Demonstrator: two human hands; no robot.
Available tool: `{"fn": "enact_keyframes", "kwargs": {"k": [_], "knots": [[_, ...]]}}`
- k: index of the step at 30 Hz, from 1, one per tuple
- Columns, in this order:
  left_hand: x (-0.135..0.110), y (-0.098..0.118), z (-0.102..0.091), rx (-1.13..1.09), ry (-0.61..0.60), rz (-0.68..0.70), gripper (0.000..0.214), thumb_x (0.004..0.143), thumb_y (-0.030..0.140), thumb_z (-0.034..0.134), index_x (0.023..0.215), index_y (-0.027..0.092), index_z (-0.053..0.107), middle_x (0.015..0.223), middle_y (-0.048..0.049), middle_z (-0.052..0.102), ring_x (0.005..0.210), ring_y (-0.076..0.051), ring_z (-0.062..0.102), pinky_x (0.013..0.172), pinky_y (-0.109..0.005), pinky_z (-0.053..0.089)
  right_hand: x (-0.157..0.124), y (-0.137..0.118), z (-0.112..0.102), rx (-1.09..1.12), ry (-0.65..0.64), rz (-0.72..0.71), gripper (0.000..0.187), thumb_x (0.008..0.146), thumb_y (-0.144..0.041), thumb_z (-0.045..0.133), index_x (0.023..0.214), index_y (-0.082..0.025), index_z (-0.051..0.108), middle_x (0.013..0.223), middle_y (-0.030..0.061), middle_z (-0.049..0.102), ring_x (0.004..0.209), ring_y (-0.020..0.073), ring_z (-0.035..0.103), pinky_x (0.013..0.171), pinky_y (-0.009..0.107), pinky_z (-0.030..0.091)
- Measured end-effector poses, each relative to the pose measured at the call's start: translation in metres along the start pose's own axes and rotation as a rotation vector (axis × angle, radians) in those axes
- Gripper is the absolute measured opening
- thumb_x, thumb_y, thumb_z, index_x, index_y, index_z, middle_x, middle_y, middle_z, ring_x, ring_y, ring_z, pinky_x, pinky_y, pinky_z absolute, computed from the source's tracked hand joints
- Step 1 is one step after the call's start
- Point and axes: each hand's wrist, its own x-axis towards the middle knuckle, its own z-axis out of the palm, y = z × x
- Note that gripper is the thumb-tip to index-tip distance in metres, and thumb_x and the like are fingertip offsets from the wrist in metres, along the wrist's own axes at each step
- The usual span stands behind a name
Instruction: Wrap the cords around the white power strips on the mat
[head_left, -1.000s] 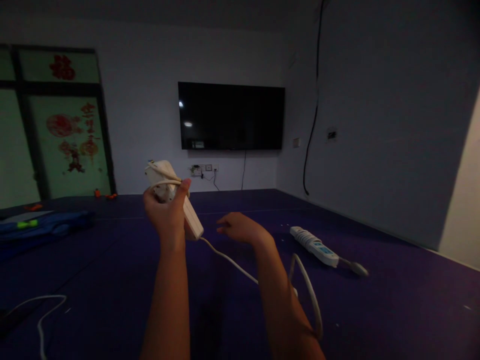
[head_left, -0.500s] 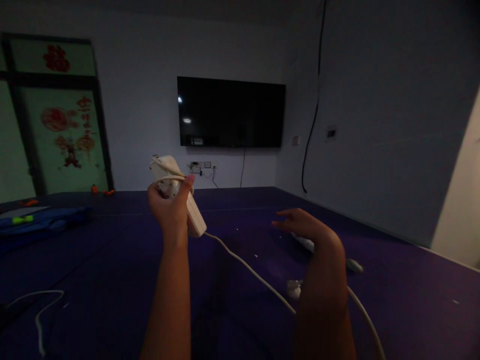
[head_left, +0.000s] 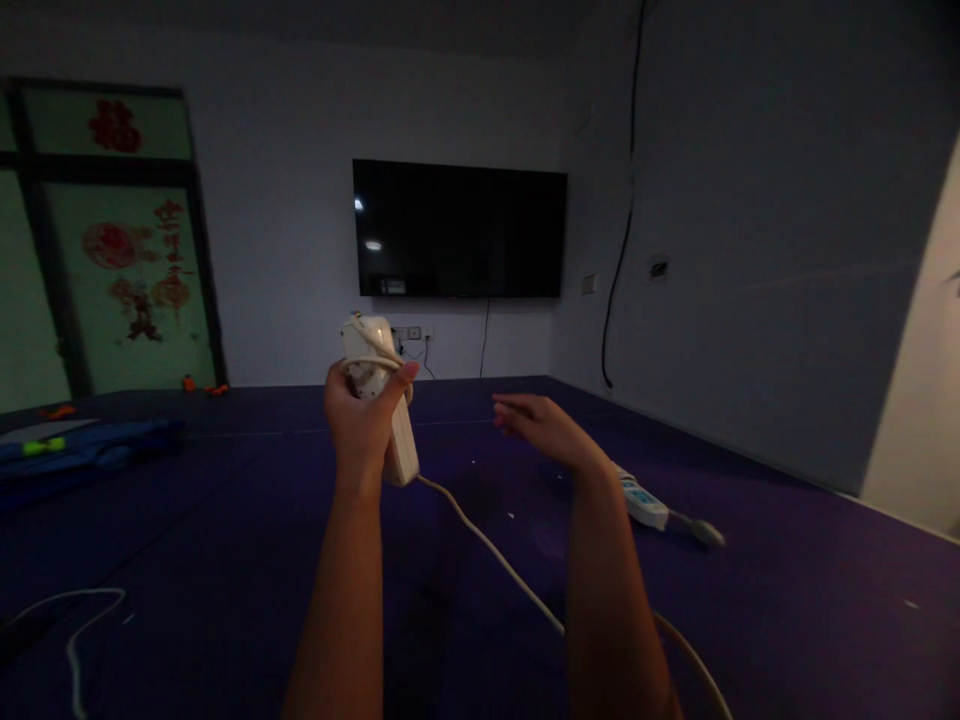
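My left hand (head_left: 365, 425) is raised in front of me, closed around a white power strip (head_left: 388, 420) held upright, with a turn of its white cord pinned under my thumb. The cord (head_left: 487, 545) trails from the strip's lower end down to the right, passing behind my right forearm. My right hand (head_left: 541, 426) hovers to the right of the strip, fingers stretched out toward it and holding nothing. A second white power strip (head_left: 642, 500) lies on the purple floor just beyond my right wrist.
A dark purple mat (head_left: 225, 520) covers the floor. A black television (head_left: 459, 230) hangs on the far wall above wall sockets (head_left: 409, 335). A blue bag (head_left: 82, 450) lies at far left, a loose white cable (head_left: 75, 625) at lower left. A grey wall runs along the right.
My right hand swung out to the right over the second strip, then came back toward the held strip. My left hand shifted slightly right and turned the strip more upright.
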Motion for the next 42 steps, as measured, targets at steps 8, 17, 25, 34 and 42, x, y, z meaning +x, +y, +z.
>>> {"fn": "enact_keyframes", "kwargs": {"k": [8,17,25,34,42], "knots": [[-0.016,0.0,0.015,0.102,-0.349,0.036,0.048,0.049,0.023,0.079,0.091,0.017,0.057,0.084,-0.0042,0.064,0.077,-0.019,0.062,0.07,-0.033,0.049,0.005,-0.042,0.036,0.343,-0.21,-0.331,0.04,0.079,-0.011,0.055,0.119,-0.012,0.056,0.108,0.0084,0.065,0.094,0.0143,0.062,0.085,0.029,0.049],[-0.021,0.006,0.019,0.087,-0.279,0.052,0.05,0.049,0.025,0.081,0.091,0.019,0.056,0.082,-0.0036,0.064,0.076,-0.02,0.062,0.068,-0.034,0.05,0.015,-0.008,0.06,-0.186,-0.616,0.086,0.071,0.053,-0.018,0.079,0.121,-0.017,0.058,0.098,0.0088,0.07,0.074,0.0169,0.066,0.065,0.025,0.051],[-0.014,0.017,0.01,-0.018,-0.087,0.131,0.05,0.046,0.03,0.082,0.088,0.02,0.056,0.081,-0.0007,0.061,0.072,-0.016,0.059,0.064,-0.029,0.05,0.018,0.033,0.099,-0.459,-0.737,0.52,0.013,0.052,-0.016,0.078,0.063,-0.013,0.07,0.053,0.0046,0.066,0.056,0.0175,0.065,0.055,0.024,0.05],[-0.012,0.021,0.007,-0.01,-0.141,0.036,0.049,0.046,0.034,0.083,0.084,0.018,0.056,0.08,-0.0022,0.061,0.072,-0.016,0.059,0.063,-0.03,0.05,0.04,0.04,0.076,-0.378,-0.101,0.306,0.032,0.092,-0.027,0.035,0.098,-0.013,0.063,0.089,0.0138,0.07,0.081,0.0167,0.068,0.069,0.022,0.048],[-0.016,0.028,0.007,0.019,-0.171,0.042,0.048,0.046,0.036,0.082,0.083,0.019,0.057,0.078,-0.0011,0.061,0.074,-0.018,0.059,0.066,-0.03,0.049,0.043,0.042,0.073,0.31,0.418,-0.048,0.038,0.093,-0.045,0.024,0.094,-0.017,0.049,0.102,0.0142,0.064,0.082,0.0166,0.066,0.072,0.027,0.05]]}}
